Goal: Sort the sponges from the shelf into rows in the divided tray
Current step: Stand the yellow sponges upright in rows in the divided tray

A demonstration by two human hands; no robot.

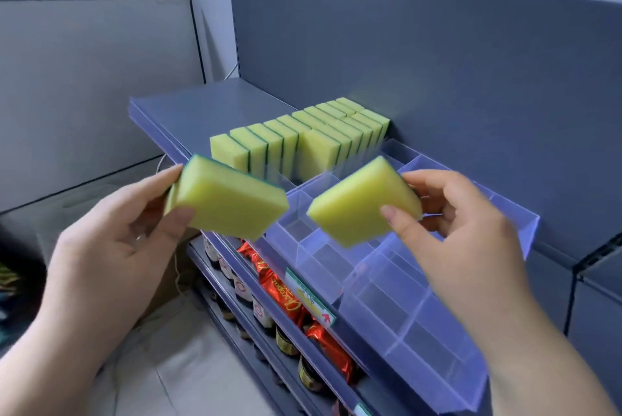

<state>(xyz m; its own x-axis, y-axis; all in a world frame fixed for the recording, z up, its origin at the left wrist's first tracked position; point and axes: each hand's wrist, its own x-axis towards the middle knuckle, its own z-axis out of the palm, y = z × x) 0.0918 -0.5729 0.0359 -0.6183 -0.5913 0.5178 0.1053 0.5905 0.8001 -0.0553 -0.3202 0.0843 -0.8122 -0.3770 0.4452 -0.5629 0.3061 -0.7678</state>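
Now | I see left hand [111, 240] gripping one sponge [232, 203] | right hand [454, 224] pinching another sponge [360, 203] above clear divided tray [505, 213] | sponge rows [303, 136] standing on shelf [202, 106]

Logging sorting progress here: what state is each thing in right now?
Left hand, gripping the left sponge.
Left sponge, held in the air, yellow face up.
Right hand, gripping the right sponge.
Right sponge, held above the tray.
Standing sponges, on edge in two packed rows.
Tray, nearer compartments unfilled.
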